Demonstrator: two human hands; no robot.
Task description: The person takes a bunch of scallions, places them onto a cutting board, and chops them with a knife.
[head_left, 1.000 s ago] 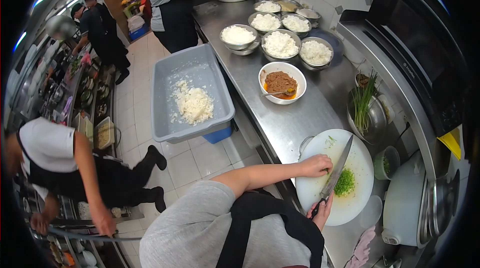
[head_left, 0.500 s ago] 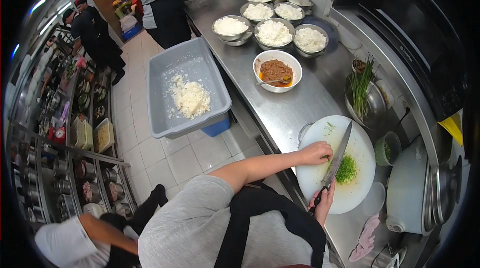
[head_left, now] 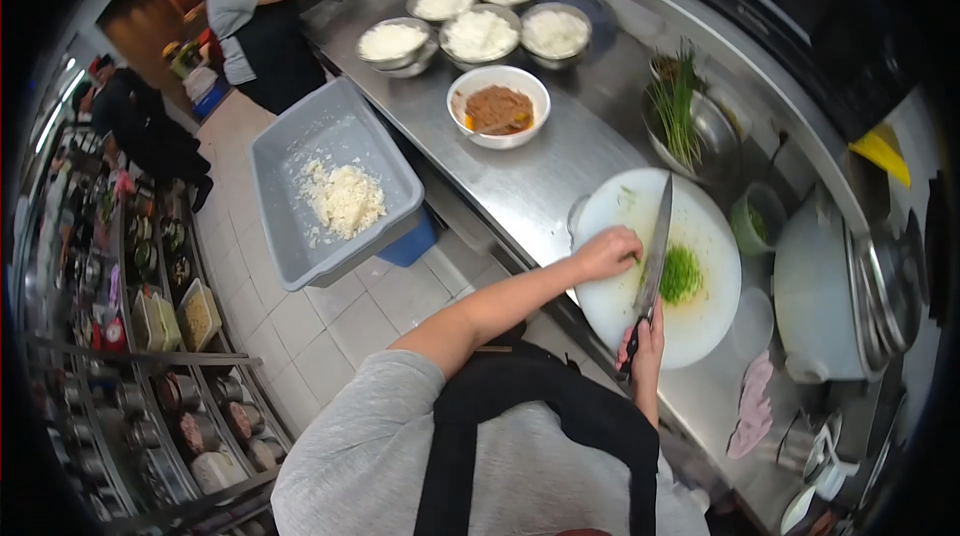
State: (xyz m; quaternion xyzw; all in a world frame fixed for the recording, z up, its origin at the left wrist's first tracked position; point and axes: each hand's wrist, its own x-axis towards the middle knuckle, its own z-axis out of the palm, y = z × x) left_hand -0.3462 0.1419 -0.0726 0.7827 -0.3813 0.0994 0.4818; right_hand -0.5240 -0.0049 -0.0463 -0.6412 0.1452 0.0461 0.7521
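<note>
My right hand is wrapped round the black handle of a chef's knife, its long blade pointing away across a round white cutting board. Curled on the board left of the blade, my left hand pinches a short bit of green chives at its fingertips, mostly hidden by the fingers. A small heap of chopped chives lies right of the blade. A few loose green pieces are scattered near the board's far edge.
Bowls of white rice and a bowl of brown paste with a spoon stand on the steel counter. A grey tub holds rice. Whole chives lean in a metal bowl. A pink cloth lies nearby. A co-worker stands beyond.
The view has shifted, so the counter and board appear higher and further left. The knife and both hands keep nearly the same place on the board. A person at the lower left has left view.
</note>
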